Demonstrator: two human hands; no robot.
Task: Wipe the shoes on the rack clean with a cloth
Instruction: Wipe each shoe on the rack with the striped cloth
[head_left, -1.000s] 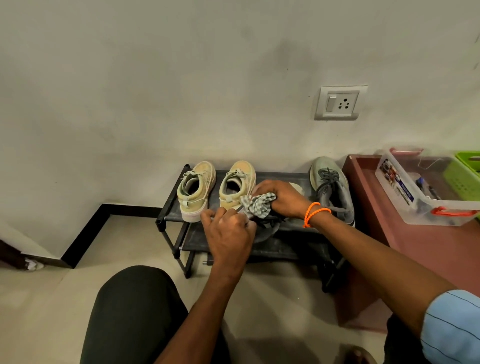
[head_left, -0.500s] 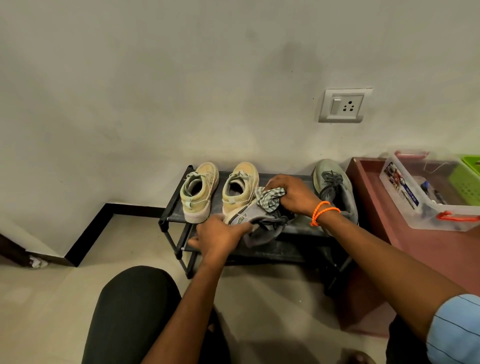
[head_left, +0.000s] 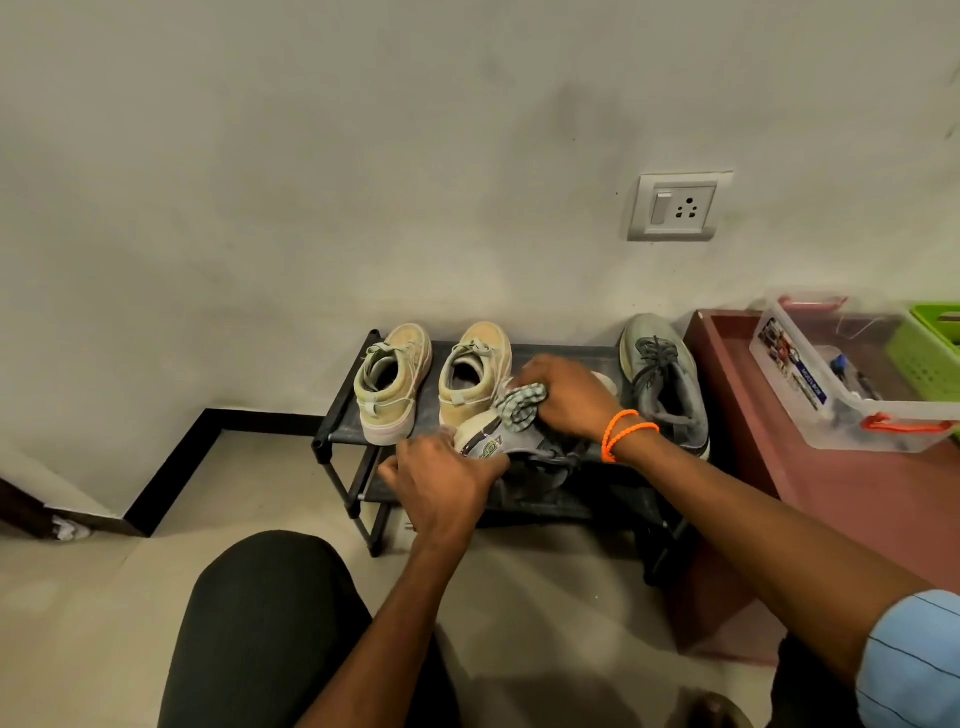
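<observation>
Compared with a second ago, the grey lace-up sneaker with white sole is now tipping onto its side at the front edge of the black two-shelf shoe rack, logo side facing up, and the left hand has slid lower under its heel.

Going left to right: two beige canvas sneakers are sitting upright on the top shelf, heels toward the camera. Left hand is gripping the grey sneaker at the heel end, fingers curling around the sole. Right hand, with orange wrist bands, is pinching the bunched grey-and-white checked cloth and pressing it on the sneaker's upper. Matching grey sneaker is standing upright further right on the shelf. Reddish-brown bench is carrying a clear plastic box with orange latches and a green plastic basket.

Judgement: sneaker is looking light, with a soft fabric upper that is likely giving under pressure; the stiffer sole and heel are the best place to hold. Cloth is limp, so keeping it bunched in the fingers should be helping.
</observation>
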